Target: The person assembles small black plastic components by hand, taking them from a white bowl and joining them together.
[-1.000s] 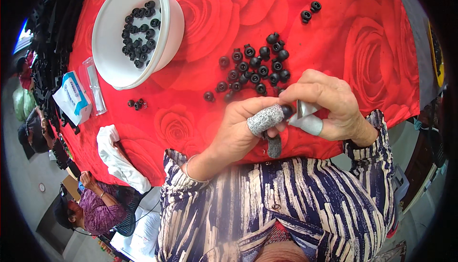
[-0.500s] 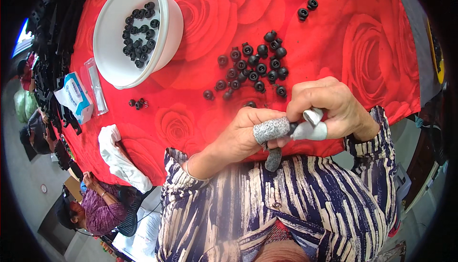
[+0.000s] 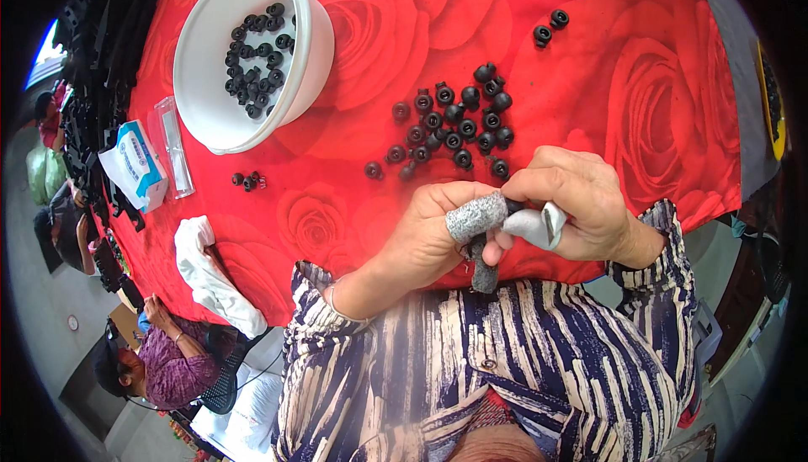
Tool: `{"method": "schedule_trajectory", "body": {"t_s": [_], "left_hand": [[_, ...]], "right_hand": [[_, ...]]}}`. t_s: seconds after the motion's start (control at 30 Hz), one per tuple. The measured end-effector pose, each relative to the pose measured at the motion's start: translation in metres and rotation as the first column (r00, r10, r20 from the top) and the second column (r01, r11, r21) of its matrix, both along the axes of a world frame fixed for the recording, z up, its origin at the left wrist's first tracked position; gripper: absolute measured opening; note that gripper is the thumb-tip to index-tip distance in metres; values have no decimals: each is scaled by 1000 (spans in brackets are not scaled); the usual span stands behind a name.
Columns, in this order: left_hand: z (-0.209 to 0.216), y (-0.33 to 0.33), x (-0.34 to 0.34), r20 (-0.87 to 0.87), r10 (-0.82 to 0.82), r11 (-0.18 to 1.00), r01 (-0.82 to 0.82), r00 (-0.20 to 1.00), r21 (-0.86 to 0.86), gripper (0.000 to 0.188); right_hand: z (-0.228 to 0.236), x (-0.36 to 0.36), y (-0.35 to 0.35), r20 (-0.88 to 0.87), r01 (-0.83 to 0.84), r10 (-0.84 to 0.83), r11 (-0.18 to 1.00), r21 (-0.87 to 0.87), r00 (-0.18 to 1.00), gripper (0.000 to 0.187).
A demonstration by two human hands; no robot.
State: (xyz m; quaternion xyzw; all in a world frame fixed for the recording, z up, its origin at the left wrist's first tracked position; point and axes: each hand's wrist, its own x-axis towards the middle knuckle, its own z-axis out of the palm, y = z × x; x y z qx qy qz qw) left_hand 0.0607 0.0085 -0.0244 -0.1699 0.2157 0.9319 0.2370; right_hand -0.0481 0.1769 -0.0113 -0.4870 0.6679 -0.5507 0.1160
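Note:
My left hand point(image 3: 421, 239) and my right hand point(image 3: 581, 205) meet just above the near edge of the table. Between their fingertips is a small black cord lock point(image 3: 512, 207), mostly hidden by the fingers. Grey speckled fabric covers point(image 3: 476, 216) wrap fingers of my left hand; white covers point(image 3: 528, 226) wrap fingers of my right. Both hands are closed in a pinch. Beyond them lies a loose pile of round black cord locks point(image 3: 454, 140), each with a hole in its face.
A white bowl point(image 3: 316, 66) at the far left holds several black cord locks. Near it lie a few small black pieces point(image 3: 250, 181), a tissue pack point(image 3: 135, 167), a clear plastic case point(image 3: 175, 151) and a white cloth point(image 3: 206, 281). Another person point(image 3: 172, 361) sits at lower left.
My hands have shifted slightly, and my right fingers have turned and closed in around the cord lock. The table's contents appear slightly displaced as the view moved.

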Motion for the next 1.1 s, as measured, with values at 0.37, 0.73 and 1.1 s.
{"method": "schedule_trajectory", "body": {"t_s": [0.37,0.73,1.1], "left_hand": [[8,-5,-2,9,-73,985,73,997,-155,22],[2,-6,-1,-21,-39,994,36,999,-105,25],[4,-10,-3,7,-107,981,107,994,-163,24]], "right_hand": [[-1,2,0,-164,17,-19,1000,-17,986,32],[-1,-1,1,-181,-10,10,1000,-3,983,35],[2,-2,3,-212,-50,54,998,23,976,48]]}}
